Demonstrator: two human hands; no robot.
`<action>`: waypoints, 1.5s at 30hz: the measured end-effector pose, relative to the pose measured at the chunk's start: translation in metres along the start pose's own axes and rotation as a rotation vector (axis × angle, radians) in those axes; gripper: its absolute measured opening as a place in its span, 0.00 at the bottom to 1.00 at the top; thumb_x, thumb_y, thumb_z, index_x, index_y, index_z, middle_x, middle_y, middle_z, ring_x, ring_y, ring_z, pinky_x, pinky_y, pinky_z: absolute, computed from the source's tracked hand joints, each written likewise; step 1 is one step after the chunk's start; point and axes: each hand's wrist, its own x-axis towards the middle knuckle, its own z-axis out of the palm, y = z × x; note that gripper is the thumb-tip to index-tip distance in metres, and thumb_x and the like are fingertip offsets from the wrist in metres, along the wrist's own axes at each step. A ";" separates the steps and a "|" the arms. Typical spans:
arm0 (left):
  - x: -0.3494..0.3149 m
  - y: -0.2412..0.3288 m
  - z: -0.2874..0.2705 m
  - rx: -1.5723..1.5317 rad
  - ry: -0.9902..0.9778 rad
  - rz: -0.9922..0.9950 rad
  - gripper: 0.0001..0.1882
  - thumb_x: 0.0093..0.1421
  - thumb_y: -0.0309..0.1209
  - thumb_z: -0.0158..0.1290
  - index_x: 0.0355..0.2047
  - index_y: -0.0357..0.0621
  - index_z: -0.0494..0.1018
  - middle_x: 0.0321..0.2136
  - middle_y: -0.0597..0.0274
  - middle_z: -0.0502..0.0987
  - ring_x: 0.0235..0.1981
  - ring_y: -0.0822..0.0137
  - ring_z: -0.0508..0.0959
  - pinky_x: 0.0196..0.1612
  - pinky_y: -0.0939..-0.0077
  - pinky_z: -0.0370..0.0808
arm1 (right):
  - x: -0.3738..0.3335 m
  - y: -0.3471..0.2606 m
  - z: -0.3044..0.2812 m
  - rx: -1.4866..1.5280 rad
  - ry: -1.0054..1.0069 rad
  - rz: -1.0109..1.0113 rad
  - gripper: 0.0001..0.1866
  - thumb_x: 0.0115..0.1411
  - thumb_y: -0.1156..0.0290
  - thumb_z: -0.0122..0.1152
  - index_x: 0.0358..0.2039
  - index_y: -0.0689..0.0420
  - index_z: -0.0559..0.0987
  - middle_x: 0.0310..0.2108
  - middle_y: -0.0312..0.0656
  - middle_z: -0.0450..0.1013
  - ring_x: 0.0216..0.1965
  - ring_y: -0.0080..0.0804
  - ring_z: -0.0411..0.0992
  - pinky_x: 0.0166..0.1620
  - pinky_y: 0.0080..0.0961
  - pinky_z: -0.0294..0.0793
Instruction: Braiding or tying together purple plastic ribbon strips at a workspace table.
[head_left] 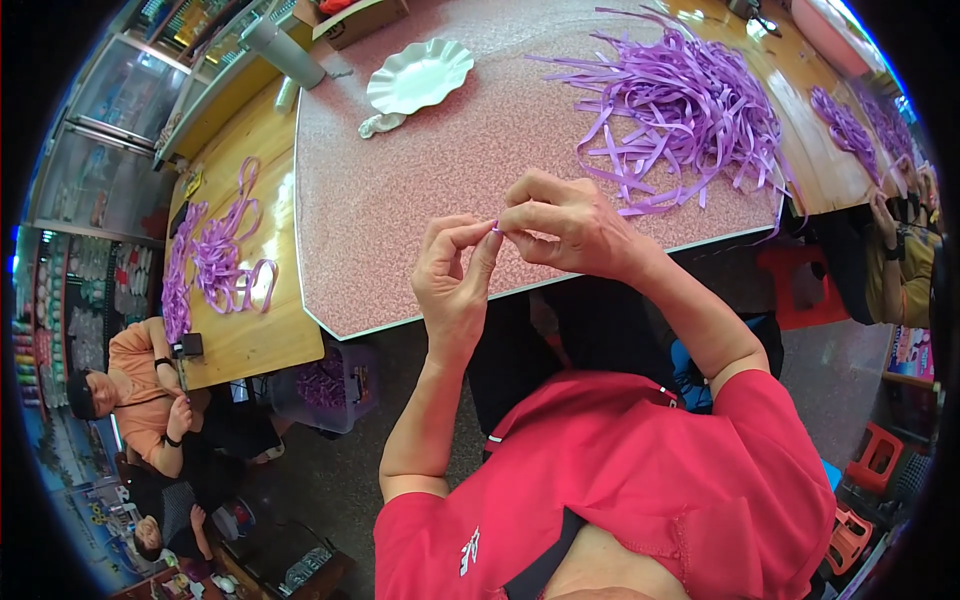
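Just over the front edge of the pink speckled table point(420, 200), my two hands meet fingertip to fingertip. Thumb and forefinger of my left hand point(455, 265) pinch a small purple piece point(497, 228), mostly hidden by the fingers. My right hand point(568, 222) is closed on the same piece from the other side, its fingers curled. The piece matches the colour of the purple ribbons point(680, 110), which lie in a loose, tangled heap on the table to the far right of my hands.
A white scalloped dish point(420, 77) stands at the back left, beside a grey tumbler point(283, 53). More purple ribbons point(222, 245) lie on the wooden table point(270, 330) at left, where a person in orange point(140, 365) sits. Another person's sleeve point(915, 275) shows at right, near a red stool point(800, 288).
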 end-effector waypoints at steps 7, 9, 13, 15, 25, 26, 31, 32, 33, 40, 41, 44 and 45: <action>0.004 -0.008 0.005 0.052 0.009 0.046 0.04 0.62 0.22 0.58 0.35 0.37 0.73 0.38 0.61 0.72 0.38 0.73 0.72 0.42 0.80 0.70 | 0.001 -0.011 0.002 0.164 0.043 0.238 0.08 0.51 0.81 0.66 0.33 0.60 0.78 0.31 0.40 0.73 0.30 0.32 0.75 0.32 0.26 0.75; 0.005 -0.010 0.007 0.071 -0.052 0.059 0.04 0.63 0.23 0.56 0.35 0.37 0.72 0.37 0.60 0.72 0.37 0.71 0.72 0.42 0.78 0.71 | 0.001 -0.012 0.003 0.131 0.084 0.275 0.07 0.51 0.81 0.66 0.32 0.61 0.78 0.31 0.40 0.73 0.30 0.31 0.75 0.32 0.25 0.75; 0.010 -0.013 0.006 0.054 -0.071 0.055 0.04 0.63 0.24 0.56 0.35 0.36 0.72 0.36 0.60 0.72 0.37 0.70 0.73 0.41 0.77 0.71 | 0.002 -0.015 0.001 0.146 0.099 0.306 0.05 0.52 0.80 0.65 0.31 0.61 0.79 0.29 0.38 0.72 0.27 0.23 0.71 0.29 0.21 0.69; 0.008 -0.010 0.006 0.154 -0.068 0.102 0.05 0.63 0.24 0.56 0.35 0.37 0.72 0.36 0.59 0.72 0.37 0.68 0.73 0.41 0.75 0.71 | 0.002 -0.018 -0.001 0.164 0.061 0.358 0.05 0.53 0.79 0.65 0.31 0.61 0.79 0.28 0.36 0.71 0.26 0.20 0.69 0.27 0.19 0.67; 0.019 -0.003 0.020 0.417 0.108 0.472 0.10 0.56 0.22 0.62 0.38 0.40 0.75 0.38 0.55 0.73 0.41 0.56 0.74 0.44 0.64 0.71 | -0.002 -0.021 -0.001 0.975 0.129 1.013 0.08 0.64 0.66 0.61 0.36 0.58 0.79 0.22 0.25 0.65 0.19 0.11 0.55 0.21 0.14 0.53; 0.022 -0.005 0.016 0.545 0.094 0.589 0.13 0.53 0.21 0.63 0.39 0.42 0.76 0.39 0.56 0.74 0.42 0.56 0.74 0.45 0.63 0.70 | -0.003 -0.020 -0.002 1.064 0.156 1.020 0.08 0.64 0.66 0.62 0.36 0.58 0.79 0.21 0.24 0.64 0.18 0.10 0.53 0.21 0.14 0.51; 0.025 -0.005 0.010 0.822 0.096 0.798 0.17 0.49 0.24 0.63 0.40 0.53 0.79 0.41 0.64 0.74 0.46 0.59 0.73 0.51 0.61 0.65 | -0.009 -0.009 -0.002 1.278 0.160 1.115 0.08 0.63 0.66 0.62 0.35 0.58 0.79 0.21 0.24 0.63 0.17 0.09 0.52 0.20 0.13 0.49; 0.025 -0.004 0.008 0.823 0.094 0.797 0.17 0.49 0.24 0.63 0.40 0.53 0.79 0.41 0.64 0.74 0.46 0.59 0.73 0.51 0.61 0.65 | -0.010 -0.007 -0.002 1.315 0.155 1.125 0.08 0.63 0.66 0.62 0.35 0.58 0.79 0.20 0.24 0.63 0.17 0.09 0.52 0.19 0.12 0.49; 0.027 -0.004 0.008 0.869 0.063 0.805 0.16 0.49 0.25 0.63 0.40 0.54 0.79 0.41 0.65 0.73 0.46 0.59 0.72 0.52 0.60 0.63 | -0.010 -0.005 -0.003 1.315 0.157 1.127 0.08 0.63 0.66 0.62 0.35 0.58 0.79 0.20 0.24 0.63 0.17 0.09 0.52 0.19 0.12 0.49; 0.033 0.005 0.013 0.955 -0.115 0.706 0.14 0.49 0.23 0.63 0.35 0.50 0.73 0.38 0.64 0.73 0.46 0.58 0.72 0.52 0.59 0.61 | -0.008 -0.003 -0.007 0.864 0.059 1.095 0.09 0.62 0.65 0.64 0.34 0.58 0.80 0.22 0.26 0.67 0.19 0.10 0.57 0.20 0.13 0.51; 0.033 0.004 0.015 0.955 -0.116 0.706 0.14 0.49 0.23 0.63 0.35 0.50 0.73 0.38 0.64 0.73 0.46 0.58 0.72 0.52 0.59 0.61 | -0.008 -0.002 -0.007 0.770 0.018 1.065 0.09 0.63 0.66 0.64 0.34 0.58 0.80 0.22 0.26 0.68 0.19 0.10 0.58 0.21 0.14 0.52; 0.030 -0.004 0.018 0.834 -0.096 0.623 0.14 0.49 0.21 0.61 0.35 0.48 0.71 0.37 0.62 0.71 0.44 0.57 0.72 0.51 0.59 0.62 | -0.010 0.000 -0.012 0.806 -0.003 0.995 0.12 0.61 0.66 0.64 0.38 0.63 0.82 0.26 0.30 0.73 0.26 0.14 0.65 0.27 0.16 0.64; 0.029 -0.006 0.018 0.723 -0.107 0.535 0.13 0.49 0.21 0.60 0.34 0.47 0.70 0.36 0.61 0.71 0.43 0.57 0.72 0.51 0.59 0.62 | -0.013 0.003 -0.011 0.805 -0.002 0.996 0.12 0.61 0.66 0.64 0.38 0.63 0.82 0.26 0.30 0.73 0.26 0.14 0.65 0.27 0.16 0.64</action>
